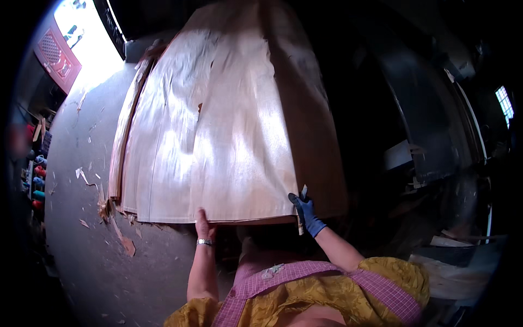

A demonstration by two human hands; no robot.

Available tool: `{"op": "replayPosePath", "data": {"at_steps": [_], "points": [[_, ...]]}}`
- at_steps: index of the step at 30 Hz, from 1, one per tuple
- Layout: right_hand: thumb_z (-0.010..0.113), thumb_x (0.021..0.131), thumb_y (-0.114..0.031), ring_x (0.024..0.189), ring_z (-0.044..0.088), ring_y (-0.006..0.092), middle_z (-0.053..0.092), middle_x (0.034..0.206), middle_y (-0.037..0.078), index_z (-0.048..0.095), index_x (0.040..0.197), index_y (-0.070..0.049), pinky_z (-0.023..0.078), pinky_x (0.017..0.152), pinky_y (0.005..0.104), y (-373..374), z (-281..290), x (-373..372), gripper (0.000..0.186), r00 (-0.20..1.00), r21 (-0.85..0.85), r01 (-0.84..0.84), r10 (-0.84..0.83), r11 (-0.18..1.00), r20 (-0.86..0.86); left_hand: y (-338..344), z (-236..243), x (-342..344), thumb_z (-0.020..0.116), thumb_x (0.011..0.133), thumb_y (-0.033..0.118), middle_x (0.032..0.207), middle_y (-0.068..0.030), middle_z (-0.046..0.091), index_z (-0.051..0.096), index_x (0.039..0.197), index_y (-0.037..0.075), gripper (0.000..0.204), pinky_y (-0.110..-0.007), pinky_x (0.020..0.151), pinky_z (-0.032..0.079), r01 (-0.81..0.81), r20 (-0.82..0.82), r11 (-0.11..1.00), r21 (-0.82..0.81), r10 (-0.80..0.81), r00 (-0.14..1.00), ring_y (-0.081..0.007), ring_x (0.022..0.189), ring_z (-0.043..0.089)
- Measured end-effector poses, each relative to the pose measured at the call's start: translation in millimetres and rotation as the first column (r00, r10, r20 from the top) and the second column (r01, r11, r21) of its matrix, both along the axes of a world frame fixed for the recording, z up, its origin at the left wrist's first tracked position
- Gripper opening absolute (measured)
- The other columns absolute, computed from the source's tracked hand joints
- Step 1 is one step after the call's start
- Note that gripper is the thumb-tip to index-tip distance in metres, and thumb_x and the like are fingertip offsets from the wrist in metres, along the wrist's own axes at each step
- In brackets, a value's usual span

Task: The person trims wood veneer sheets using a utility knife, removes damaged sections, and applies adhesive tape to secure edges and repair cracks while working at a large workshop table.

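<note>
Clock read from the middle of the wood sheet (234, 141), pale, thin and broad, spread out straight ahead of the body. At six, bare left hand (203, 224) pinching the near edge, thumb on top, fingers hidden beneath. Between four and five, blue-gloved right hand (309, 212) at the near right corner, thumb over the top; cannot tell how tightly closed. Best to pull both sides evenly, low and slow, easing off at any ripple. Toward seven, wood scraps (128, 246) on the grey floor (81, 163), worth stepping around; more room likely there than in the dark at three. At four, darker sheet (321, 163) alongside, easy to snag. At half past eight, narrow stack (117, 169) hugging the left side. Around ten, small hole (200, 108); at one, ragged edge, both likely tear starters. Farthest, at ten, red door (57, 57) beside a bright doorway (98, 43).
</note>
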State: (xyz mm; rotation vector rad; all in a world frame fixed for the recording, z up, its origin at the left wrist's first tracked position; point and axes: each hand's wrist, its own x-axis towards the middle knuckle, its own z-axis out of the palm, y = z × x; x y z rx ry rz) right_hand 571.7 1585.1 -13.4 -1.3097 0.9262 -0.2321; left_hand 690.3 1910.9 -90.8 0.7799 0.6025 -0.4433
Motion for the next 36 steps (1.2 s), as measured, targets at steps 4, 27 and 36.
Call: {"op": "replayPosePath", "data": {"at_steps": [4,27,36], "points": [[0.083,0.079,-0.028,0.077,0.050,0.0095,0.058,0.087,-0.004,0.068,0.092,-0.006,0.044,0.070,0.0275,-77,-10,-60,0.029,0.998,0.036,0.060,-0.061,0.998,0.027,-119,46,-52,0.070,0.090,0.037,0.089,-0.0007,0.065,0.066,0.105,0.004,0.036,-0.028,0.054,0.051,0.089,0.118,0.896,0.435,-0.154,0.981,-0.0117,0.069,0.062],[0.078,0.082,-0.029,0.075,0.055,0.0125,0.064,0.088,0.002,0.068,0.098,0.004,0.048,0.071,0.0308,-564,138,-381,0.039,0.944,-0.443,0.309,-0.216,0.842,0.248,-687,160,-323,0.071,0.090,0.028,0.111,-0.0079,0.065,0.059,0.121,-0.003,0.045,-0.030,0.087,0.050,0.569,0.313,0.753,0.331,-0.656,0.687,-0.0150,0.100,0.061],[0.079,0.078,-0.031,0.067,0.059,0.0172,0.063,0.079,0.007,0.058,0.105,0.004,0.049,0.062,0.0339,-813,168,-488,0.049,0.932,-0.656,0.182,-0.342,0.733,-0.123,-883,195,-380,0.067,0.089,0.038,0.114,-0.0124,0.064,0.054,0.128,0.006,0.052,-0.043,0.086,0.055,0.662,0.182,0.746,0.072,-0.662,0.727,-0.0264,0.101,0.064]]}}
